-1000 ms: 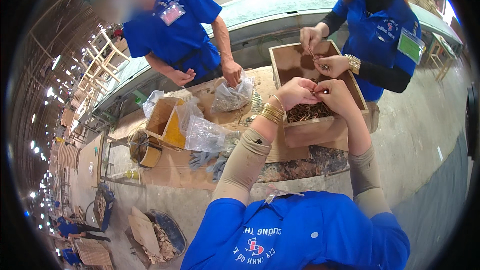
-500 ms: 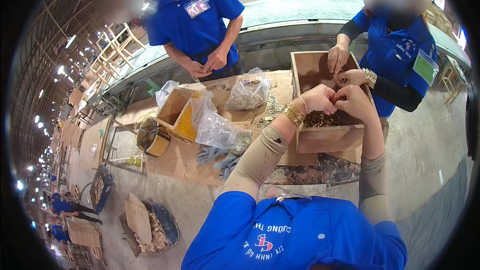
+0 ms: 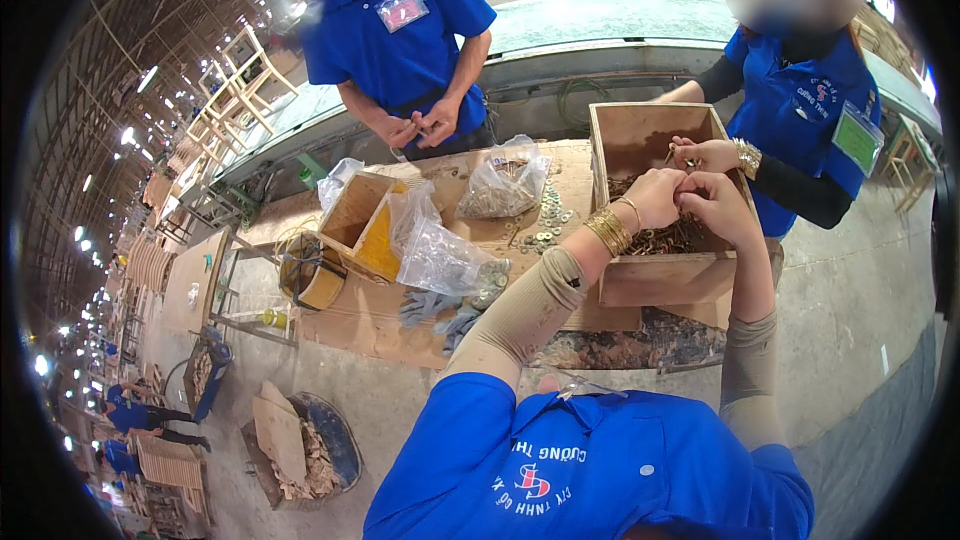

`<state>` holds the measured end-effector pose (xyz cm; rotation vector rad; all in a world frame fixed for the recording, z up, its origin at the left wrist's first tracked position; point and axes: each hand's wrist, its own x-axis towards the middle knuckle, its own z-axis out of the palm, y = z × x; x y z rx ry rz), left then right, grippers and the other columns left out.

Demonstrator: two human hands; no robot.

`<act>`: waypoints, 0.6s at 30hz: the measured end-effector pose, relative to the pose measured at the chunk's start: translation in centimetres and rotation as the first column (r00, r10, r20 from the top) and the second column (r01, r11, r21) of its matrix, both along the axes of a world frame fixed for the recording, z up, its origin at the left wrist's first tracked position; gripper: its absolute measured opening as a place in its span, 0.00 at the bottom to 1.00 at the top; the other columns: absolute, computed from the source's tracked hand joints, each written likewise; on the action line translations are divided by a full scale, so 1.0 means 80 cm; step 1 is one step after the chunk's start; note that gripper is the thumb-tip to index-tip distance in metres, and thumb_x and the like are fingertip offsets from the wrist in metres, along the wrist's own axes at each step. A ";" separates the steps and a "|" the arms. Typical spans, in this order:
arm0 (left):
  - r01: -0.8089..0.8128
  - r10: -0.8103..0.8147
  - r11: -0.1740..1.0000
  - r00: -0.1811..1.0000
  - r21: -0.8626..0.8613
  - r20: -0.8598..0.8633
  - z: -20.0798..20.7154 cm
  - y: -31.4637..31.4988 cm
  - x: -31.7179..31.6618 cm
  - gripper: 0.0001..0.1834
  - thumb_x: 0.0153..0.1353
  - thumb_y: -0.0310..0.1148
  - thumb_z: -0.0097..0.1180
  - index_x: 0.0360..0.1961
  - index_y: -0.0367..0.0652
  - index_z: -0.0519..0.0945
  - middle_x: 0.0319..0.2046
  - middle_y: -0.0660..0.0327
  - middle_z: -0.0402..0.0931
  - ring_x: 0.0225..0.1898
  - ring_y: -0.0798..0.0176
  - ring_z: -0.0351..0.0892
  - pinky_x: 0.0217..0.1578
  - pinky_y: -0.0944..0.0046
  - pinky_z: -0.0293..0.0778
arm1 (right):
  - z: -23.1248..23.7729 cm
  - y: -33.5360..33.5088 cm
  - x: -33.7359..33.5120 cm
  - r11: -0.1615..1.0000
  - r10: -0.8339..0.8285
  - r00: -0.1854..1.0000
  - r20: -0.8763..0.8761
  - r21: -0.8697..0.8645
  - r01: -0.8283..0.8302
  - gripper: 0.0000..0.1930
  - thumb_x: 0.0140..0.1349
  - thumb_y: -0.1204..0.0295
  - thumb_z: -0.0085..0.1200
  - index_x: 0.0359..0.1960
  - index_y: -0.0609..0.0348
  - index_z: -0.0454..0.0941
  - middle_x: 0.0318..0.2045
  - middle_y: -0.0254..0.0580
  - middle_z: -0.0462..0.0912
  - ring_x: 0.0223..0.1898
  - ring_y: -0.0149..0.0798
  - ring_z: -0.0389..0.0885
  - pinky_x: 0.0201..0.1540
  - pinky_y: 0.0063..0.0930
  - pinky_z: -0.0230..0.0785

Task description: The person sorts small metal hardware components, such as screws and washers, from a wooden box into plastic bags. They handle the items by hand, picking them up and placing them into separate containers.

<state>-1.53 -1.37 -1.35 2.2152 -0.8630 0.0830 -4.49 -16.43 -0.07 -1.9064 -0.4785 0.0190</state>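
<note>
Indoors, cardboard (image 3: 345, 330) underlies the wooden box (image 3: 665, 283).

The deep box (image 3: 665, 282) is bare, matt wood, its front wall smooth-looking; the screws (image 3: 650, 242) heaped in it are metal with a dull coppery sheen. Washers (image 3: 551, 220) strewn nearby look like pale metal. The near bag (image 3: 432, 258) is clear, crinkled, glossy plastic, the gray gloves (image 3: 425, 308) matt cloth. What looks like matt brown cardboard covers the worktop (image 3: 350, 330); its dark strip (image 3: 640, 342) is rough and blotched. The person's bangles (image 3: 608, 231) are polished golden metal, the beige sleeves (image 3: 530, 312) matt, wrinkled cloth.
</note>
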 end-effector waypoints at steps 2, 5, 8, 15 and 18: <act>-0.029 0.028 0.999 0.997 0.018 0.069 -0.001 -0.002 0.000 0.10 0.37 0.24 0.57 0.24 0.38 0.71 0.24 0.50 0.74 0.31 0.49 0.75 0.30 0.57 0.70 | 0.004 -0.003 -0.001 0.998 -0.047 0.999 0.014 -0.050 0.047 0.04 0.46 0.79 0.50 0.21 0.68 0.76 0.19 0.37 0.78 0.23 0.25 0.72 0.26 0.19 0.64; -0.050 0.041 0.996 0.992 0.072 0.116 0.001 -0.012 -0.006 0.12 0.37 0.24 0.57 0.27 0.39 0.71 0.26 0.50 0.75 0.32 0.47 0.75 0.31 0.55 0.70 | 0.005 -0.010 -0.003 0.984 -0.056 0.989 0.140 -0.159 0.078 0.05 0.47 0.78 0.49 0.22 0.68 0.75 0.18 0.36 0.76 0.21 0.25 0.71 0.25 0.19 0.63; -0.057 0.056 0.998 0.986 0.000 0.156 -0.001 -0.019 -0.010 0.14 0.37 0.24 0.58 0.29 0.40 0.70 0.26 0.50 0.75 0.32 0.47 0.75 0.33 0.55 0.71 | 0.006 -0.008 -0.006 0.968 -0.124 0.985 0.118 -0.204 0.147 0.04 0.48 0.78 0.49 0.21 0.68 0.74 0.16 0.33 0.74 0.21 0.23 0.70 0.24 0.19 0.63; -0.079 0.092 0.982 0.994 -0.174 0.067 -0.001 -0.021 -0.011 0.13 0.38 0.23 0.55 0.28 0.38 0.71 0.27 0.50 0.75 0.35 0.47 0.74 0.35 0.54 0.70 | -0.020 -0.002 -0.003 0.940 -0.191 0.981 0.016 0.290 0.179 0.03 0.53 0.78 0.48 0.23 0.64 0.71 0.21 0.31 0.74 0.25 0.20 0.69 0.26 0.15 0.61; -0.080 0.093 0.990 0.991 -0.119 0.100 -0.011 -0.025 -0.010 0.12 0.38 0.23 0.54 0.29 0.39 0.72 0.27 0.50 0.75 0.36 0.48 0.74 0.36 0.55 0.70 | -0.017 -0.008 -0.007 0.954 -0.268 0.961 0.068 0.159 0.254 0.03 0.53 0.79 0.49 0.23 0.64 0.71 0.21 0.30 0.73 0.25 0.20 0.68 0.27 0.14 0.61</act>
